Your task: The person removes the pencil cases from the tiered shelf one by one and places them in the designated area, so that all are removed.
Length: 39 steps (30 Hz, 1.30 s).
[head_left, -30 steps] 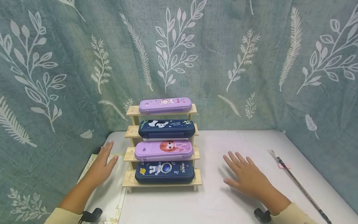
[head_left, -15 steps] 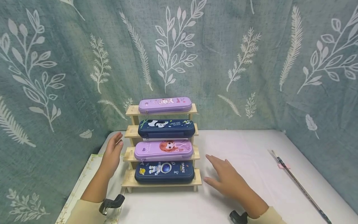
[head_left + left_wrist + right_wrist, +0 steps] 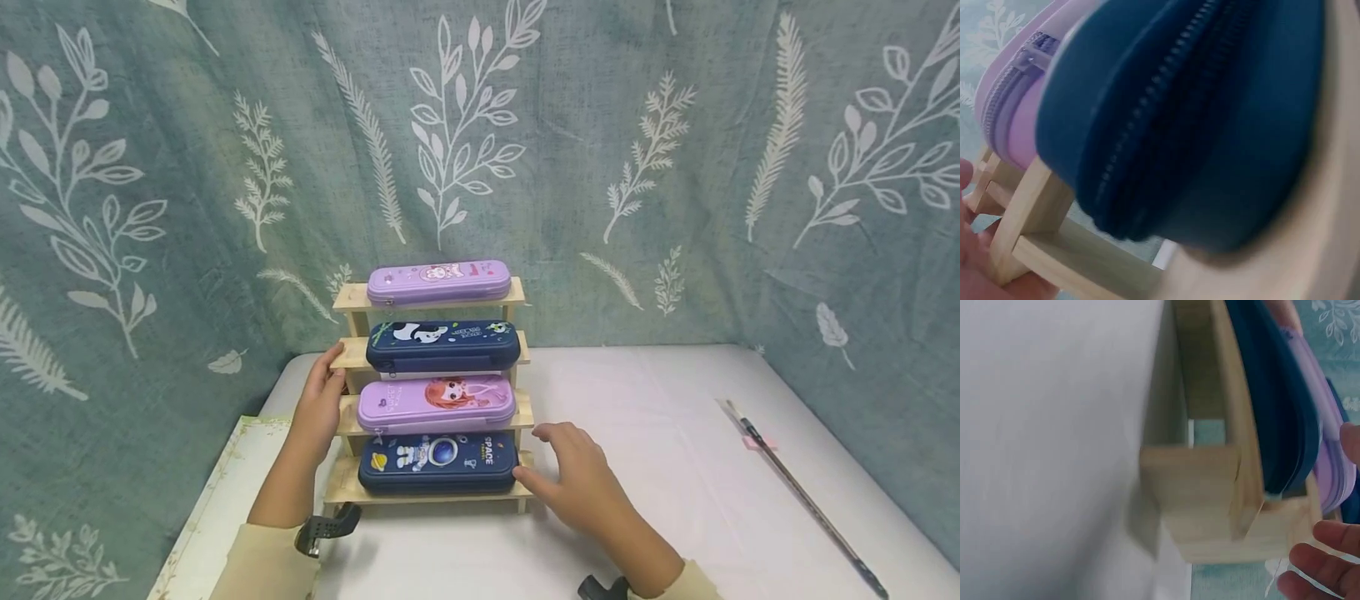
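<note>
Wooden rack (image 3: pixel 351 353), pale and stepped, stands left of centre in the head view, its four shelves climbing toward the patterned cloth (image 3: pixel 562 167). Each shelf bears one flat zipped case lying lengthwise: a lilac bunny case (image 3: pixel 439 282) on top, then a navy panda case (image 3: pixel 442 345), a lilac girl case (image 3: pixel 437 403) with a red-haired figure, and a navy astronaut case (image 3: pixel 439 463) lowest, lettered SPACE at its right end.

I have my left hand (image 3: pixel 318 408) at the rack's left side, forearm rising from the lower left of the frame, fingertips up at the end of the second shelf from the top. I can't tell whether those fingers curl round the wood or only lie against it. My right hand (image 3: pixel 577 479) reaches in from the lower right, thumb and fingers spread wide around nothing, thumb tip by the right end of the astronaut case; I can't make out whether it touches.

A black wrist device (image 3: pixel 326 529) covers part of the rack's lower left corner. In the left wrist view a blurred navy case crowds the middle and my hand is cropped at the lower left; in the right wrist view my fingers are cut by the right edge
</note>
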### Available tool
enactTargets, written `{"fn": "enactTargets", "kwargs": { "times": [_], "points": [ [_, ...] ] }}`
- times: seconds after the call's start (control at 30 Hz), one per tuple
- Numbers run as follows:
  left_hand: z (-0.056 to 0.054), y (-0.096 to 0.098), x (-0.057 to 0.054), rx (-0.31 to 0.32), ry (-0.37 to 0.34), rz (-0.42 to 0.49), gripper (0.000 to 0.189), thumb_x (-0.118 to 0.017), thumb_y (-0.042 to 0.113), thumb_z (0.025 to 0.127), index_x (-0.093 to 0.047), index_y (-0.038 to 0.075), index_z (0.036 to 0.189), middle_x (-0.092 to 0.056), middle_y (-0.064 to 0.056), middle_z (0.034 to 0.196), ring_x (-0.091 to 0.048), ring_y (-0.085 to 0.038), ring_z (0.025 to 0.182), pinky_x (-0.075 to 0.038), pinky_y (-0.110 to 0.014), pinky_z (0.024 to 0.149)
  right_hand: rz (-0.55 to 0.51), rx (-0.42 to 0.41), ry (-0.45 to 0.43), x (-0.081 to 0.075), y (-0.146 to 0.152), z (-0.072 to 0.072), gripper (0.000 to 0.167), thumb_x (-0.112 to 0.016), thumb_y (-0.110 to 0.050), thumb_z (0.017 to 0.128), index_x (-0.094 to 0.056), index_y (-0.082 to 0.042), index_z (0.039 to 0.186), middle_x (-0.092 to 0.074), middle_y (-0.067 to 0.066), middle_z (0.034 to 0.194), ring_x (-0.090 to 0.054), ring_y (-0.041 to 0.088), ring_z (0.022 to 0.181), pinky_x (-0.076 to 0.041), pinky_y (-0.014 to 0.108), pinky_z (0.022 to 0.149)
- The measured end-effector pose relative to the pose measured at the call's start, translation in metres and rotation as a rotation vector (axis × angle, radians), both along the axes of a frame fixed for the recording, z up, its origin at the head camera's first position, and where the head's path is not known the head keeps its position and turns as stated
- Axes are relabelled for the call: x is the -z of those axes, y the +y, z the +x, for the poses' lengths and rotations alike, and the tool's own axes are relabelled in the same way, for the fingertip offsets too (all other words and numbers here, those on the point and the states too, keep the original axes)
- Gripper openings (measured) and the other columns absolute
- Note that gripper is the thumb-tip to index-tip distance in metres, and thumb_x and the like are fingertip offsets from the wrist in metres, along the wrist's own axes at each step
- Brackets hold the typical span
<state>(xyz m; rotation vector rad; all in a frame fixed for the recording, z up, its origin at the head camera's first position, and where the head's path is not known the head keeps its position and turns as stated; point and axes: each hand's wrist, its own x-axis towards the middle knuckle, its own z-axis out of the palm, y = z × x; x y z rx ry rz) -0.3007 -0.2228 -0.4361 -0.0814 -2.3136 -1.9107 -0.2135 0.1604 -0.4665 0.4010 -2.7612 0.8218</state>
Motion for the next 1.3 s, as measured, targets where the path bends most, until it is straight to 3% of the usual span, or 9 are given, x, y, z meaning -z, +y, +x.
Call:
{"fn": "enactTargets", "kwargs": {
  "times": [0.2,0.47,0.67,0.8,1.1,1.3],
  "points": [
    [-0.003,-0.008,0.002,0.124,-0.022,0.041,0.058,-0.027,0.038,0.114,-0.009,0.032,0.169,-0.015,-0.016,0.173,-0.018,-0.040,0.160,-0.020,-0.059,0.126,-0.141,-0.010,-0.115,-0.006,-0.012,0.007,0.064,-0.078,-0.049,0.090,-0.061,-0.017,0.143,-0.064,0.001,0.140,-0.060,0.024,0.130,-0.050,0.051,0.108],
    [-0.001,-0.016,0.019,0.203,-0.013,0.106,0.076,-0.037,0.015,0.112,0.007,0.046,0.166,0.007,-0.005,0.177,0.001,-0.035,0.163,-0.017,-0.066,0.123,-0.234,-0.033,-0.163,0.002,-0.028,0.009,0.074,-0.086,-0.045,0.084,-0.057,-0.020,0.147,-0.059,0.002,0.141,-0.062,0.023,0.124,-0.053,0.046,0.105],
    [-0.005,-0.014,0.027,0.239,0.083,0.095,0.080,-0.039,0.007,0.111,0.003,0.048,0.165,-0.001,-0.006,0.177,-0.009,-0.043,0.160,-0.026,-0.065,0.120,-0.293,-0.013,-0.194,0.004,-0.034,0.007,0.076,-0.089,-0.044,0.080,-0.057,-0.023,0.146,-0.056,0.006,0.135,-0.061,0.020,0.112,-0.055,0.046,0.098],
    [-0.010,-0.008,0.027,0.227,0.117,0.050,0.081,-0.044,0.007,0.110,-0.001,0.047,0.165,-0.006,-0.007,0.176,-0.016,-0.049,0.158,-0.033,-0.066,0.116,-0.317,-0.020,-0.194,0.006,-0.036,0.005,0.081,-0.092,-0.040,0.078,-0.056,-0.018,0.148,-0.053,0.011,0.132,-0.062,0.024,0.118,-0.056,0.043,0.100],
    [-0.012,-0.008,0.023,0.236,0.098,-0.013,0.090,-0.046,0.000,0.104,0.001,0.047,0.164,-0.013,-0.003,0.174,-0.035,-0.040,0.150,-0.042,-0.058,0.111,-0.267,-0.021,-0.164,0.013,-0.040,0.001,0.091,-0.096,-0.037,0.072,-0.051,-0.009,0.146,-0.050,0.014,0.134,-0.060,0.026,0.123,-0.054,0.038,0.103],
    [-0.011,-0.011,0.023,0.240,0.064,-0.015,0.099,-0.046,-0.006,0.098,0.007,0.045,0.164,-0.009,-0.005,0.175,-0.032,-0.042,0.151,-0.040,-0.059,0.112,-0.262,-0.004,-0.210,0.013,-0.042,0.001,0.082,-0.095,-0.042,0.072,-0.053,-0.014,0.137,-0.056,0.010,0.140,-0.063,0.027,0.123,-0.054,0.044,0.104]
  ]
}}
